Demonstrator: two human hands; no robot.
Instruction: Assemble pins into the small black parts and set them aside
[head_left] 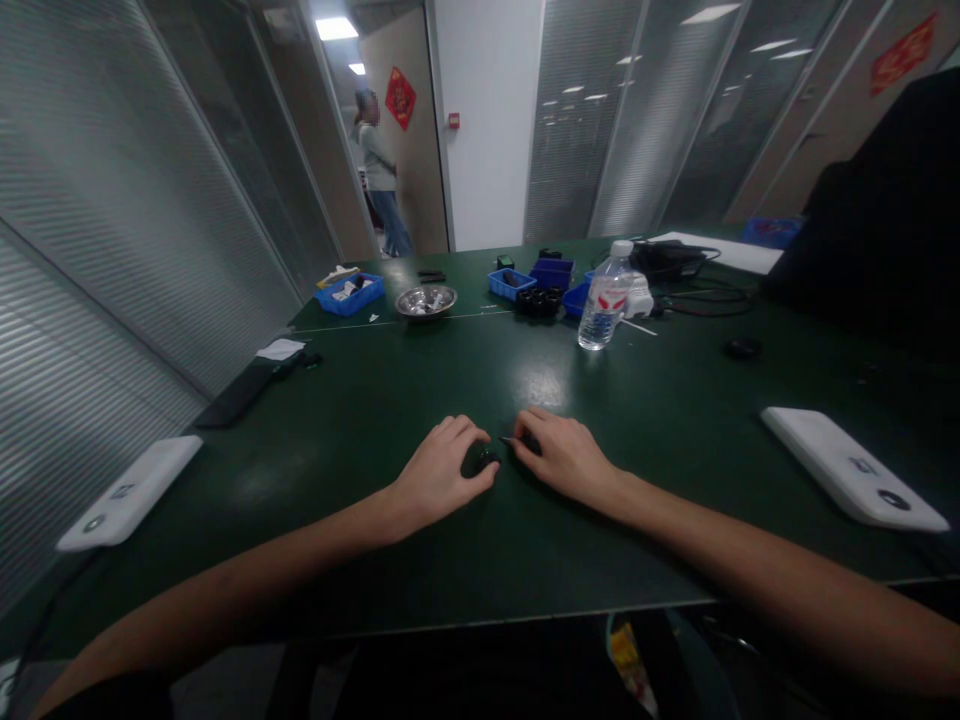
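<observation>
My left hand [442,468] rests on the dark green table [360,400] with its fingers curled around a small round black part [481,460]. My right hand [566,455] lies just to the right of it, fingers pinched on a thin dark tool [511,441] whose tip points toward the black part. The two hands almost touch. Both forearms stretch in from the near edge.
White flat devices lie at the near left [131,490] and near right [851,465]. Farther back stand a water bottle [604,297], a metal bowl [426,300], blue bins [349,293] and cables [697,285]. A person stands in the far doorway [381,180].
</observation>
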